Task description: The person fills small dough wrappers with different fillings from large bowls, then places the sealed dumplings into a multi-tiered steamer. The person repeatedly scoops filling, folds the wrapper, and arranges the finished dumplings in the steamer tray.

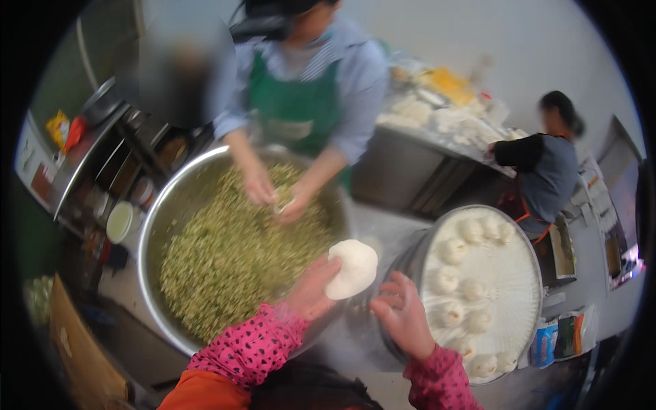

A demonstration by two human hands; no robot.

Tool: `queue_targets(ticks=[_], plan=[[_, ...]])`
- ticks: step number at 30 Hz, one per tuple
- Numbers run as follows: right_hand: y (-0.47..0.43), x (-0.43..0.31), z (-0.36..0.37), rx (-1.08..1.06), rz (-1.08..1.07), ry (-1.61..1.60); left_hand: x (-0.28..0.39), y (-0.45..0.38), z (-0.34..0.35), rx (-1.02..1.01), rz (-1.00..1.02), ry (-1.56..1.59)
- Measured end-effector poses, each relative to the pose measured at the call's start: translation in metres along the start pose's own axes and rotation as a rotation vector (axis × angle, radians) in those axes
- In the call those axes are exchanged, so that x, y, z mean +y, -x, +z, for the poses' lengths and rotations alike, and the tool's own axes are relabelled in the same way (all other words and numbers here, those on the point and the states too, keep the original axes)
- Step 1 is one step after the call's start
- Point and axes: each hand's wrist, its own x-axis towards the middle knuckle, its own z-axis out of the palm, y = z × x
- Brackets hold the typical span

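Note:
A flat round dough wrapper (352, 268) rests on the fingers of my left hand (313, 288), with the thumb over its edge. Nothing lies on the wrapper. My right hand (404, 312) holds nothing; its fingers are bent and spread apart, beside the steamer. Under and left of my left hand is a large steel basin (144, 261) of chopped green filling (230, 256). On my right stands a round steamer (512, 287) lined with pale cloth, bearing several filled buns (453, 312) along its left side and rims.
Across the basin a co-worker in a green apron (292, 97) holds a partly filled wrapper (283, 197) over the filling. Another person (543, 164) works at a back counter (410, 154) strewn with dough. Buckets (121, 221) and a wooden board (82, 348) stand at left; packaged bags (564, 335) lie at right.

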Motion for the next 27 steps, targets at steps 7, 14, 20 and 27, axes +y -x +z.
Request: queue_targets(ticks=[7,14,20,27], plan=[[-0.022,0.090,0.146,-0.497,0.165,0.158,0.029,0.132,-0.173,0.490,0.345,-0.183],[-0.047,0.143,0.224,-0.767,-0.390,1.164,0.104,0.210,-0.194,0.764,0.438,-0.044],[-0.089,0.195,0.181,-0.580,-0.360,1.513,0.149,0.226,-0.207,0.781,0.553,-0.021],[-0.113,0.204,0.168,-0.790,-0.346,1.494,0.168,0.223,-0.223,0.988,0.610,-0.248]])
